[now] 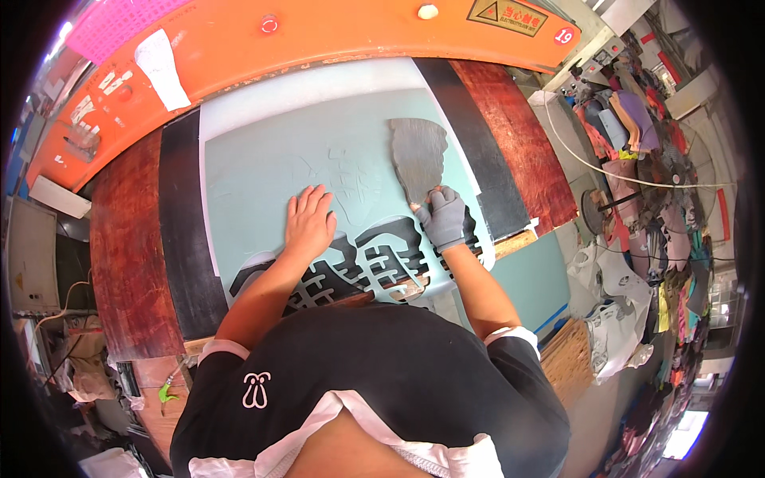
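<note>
With the left hand (311, 225) resting unclenched on the pale green sheet (255, 171), the gloved right hand (443, 217), grasping the grey plate (419, 155) over the sheet's right side, should hold it level, though its contact with the sheet is unclear.

The grey flat piece (419, 151) has wavy side edges; its near end sits in the right hand (445, 219), its body extending beyond the grip. The pale green sheet (255, 179) lies flat leftward, with cut-outs nearer the wearer.
</note>
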Tool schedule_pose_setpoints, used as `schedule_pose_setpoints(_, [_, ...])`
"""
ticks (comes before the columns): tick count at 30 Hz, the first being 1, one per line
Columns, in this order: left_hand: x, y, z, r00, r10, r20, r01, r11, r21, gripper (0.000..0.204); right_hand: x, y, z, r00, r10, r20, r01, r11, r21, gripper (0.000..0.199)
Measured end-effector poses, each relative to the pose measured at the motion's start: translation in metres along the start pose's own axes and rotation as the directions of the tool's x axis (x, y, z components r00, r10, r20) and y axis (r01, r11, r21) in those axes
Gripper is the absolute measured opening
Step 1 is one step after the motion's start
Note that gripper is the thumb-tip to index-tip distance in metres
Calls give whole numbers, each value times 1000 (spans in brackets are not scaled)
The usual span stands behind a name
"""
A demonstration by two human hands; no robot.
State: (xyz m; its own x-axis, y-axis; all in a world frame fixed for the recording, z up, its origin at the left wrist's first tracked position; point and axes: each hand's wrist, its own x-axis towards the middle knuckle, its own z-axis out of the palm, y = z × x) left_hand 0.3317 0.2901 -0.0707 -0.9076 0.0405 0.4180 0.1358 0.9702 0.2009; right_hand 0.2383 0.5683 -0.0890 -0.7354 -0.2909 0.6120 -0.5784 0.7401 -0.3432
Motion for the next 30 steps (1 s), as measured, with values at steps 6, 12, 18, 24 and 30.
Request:
schedule_pose_setpoints(6, [0, -4, -7, 999, 11, -30, -16, 983, -185, 40, 5, 7, -22, 994, 34, 103, -60, 965, 255, 31])
schedule_pose_setpoints(12, [-70, -39, -77, 998, -64, -7, 61, 979, -196, 41, -30, 75, -104, 942, 327, -79, -325, 945, 46, 14])
schedule_pose_setpoints(18, [-201, -59, -115, 810, -569, -143, 521, 810, -269, 27, -79, 107, -81, 921, 318, -224, -347, 932, -106, 16])
schedule_pose_setpoints(24, [-236, -50, -79, 739, -532, -415, 508, 843, -176, 20, -68, 107, -74, 869, 409, -279, -431, 902, -20, 17])
schedule_pose_setpoints(30, [-250, -51, -71, 654, -606, -452, 600, 780, -177, 27, -68, 119, -69, 928, 262, -266, -265, 964, 24, 17])
